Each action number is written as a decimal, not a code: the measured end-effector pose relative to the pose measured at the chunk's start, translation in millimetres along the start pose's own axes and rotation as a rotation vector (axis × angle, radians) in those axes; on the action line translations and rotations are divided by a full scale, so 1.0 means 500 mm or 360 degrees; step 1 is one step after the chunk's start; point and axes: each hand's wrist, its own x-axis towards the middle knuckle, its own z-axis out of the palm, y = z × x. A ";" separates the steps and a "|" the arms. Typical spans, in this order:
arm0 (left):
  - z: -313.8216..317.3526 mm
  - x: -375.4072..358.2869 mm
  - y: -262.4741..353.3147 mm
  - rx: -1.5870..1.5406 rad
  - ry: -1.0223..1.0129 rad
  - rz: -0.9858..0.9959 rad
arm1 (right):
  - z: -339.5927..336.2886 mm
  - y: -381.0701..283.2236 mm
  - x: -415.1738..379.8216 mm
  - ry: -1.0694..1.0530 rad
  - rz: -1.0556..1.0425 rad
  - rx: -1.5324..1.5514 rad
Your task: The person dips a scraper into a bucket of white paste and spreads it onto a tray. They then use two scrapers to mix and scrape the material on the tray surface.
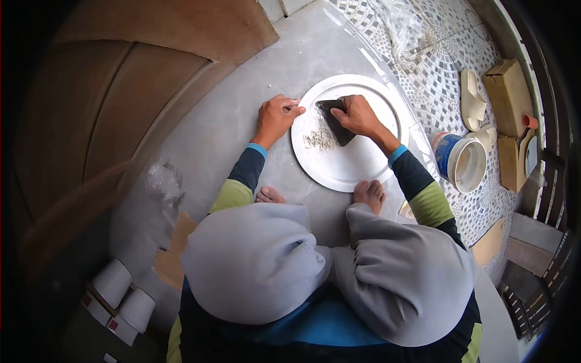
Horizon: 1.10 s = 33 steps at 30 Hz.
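Note:
A round white metal tray (pixel 363 163) lies on the grey floor in front of my feet. My left hand (pixel 279 119) is closed at its left rim, thumb and fingers pinching the edge. In my right hand (pixel 360 117) is a dark, flat rectangular scraper (pixel 340 128), tilted with its long edge down on the tray. A small heap of pale, crumbly powder (pixel 321 136) lies against the scraper's left side, with a thin smear reaching up along it.
Brown wooden panelling (pixel 121 91) stands at the left. On the patterned tiles at right are a bucket (pixel 469 164), pale clogs (pixel 472 100) and a cardboard box (pixel 508 97). Clear plastic (pixel 163 180) lies at left, and white pots (pixel 113 283) stand at lower left.

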 end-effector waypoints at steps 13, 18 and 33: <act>-0.002 0.002 0.003 -0.0054 0.0007 -0.0047 | -0.037 0.076 -0.029 0.0141 0.0132 0.0446; 0.005 -0.002 -0.007 -0.0071 0.0005 -0.0012 | -0.031 0.077 0.038 0.0076 0.0209 0.0367; 0.004 0.002 -0.005 -0.0041 -0.0002 -0.0033 | 0.031 -0.020 0.025 -0.0447 -0.0210 -0.0073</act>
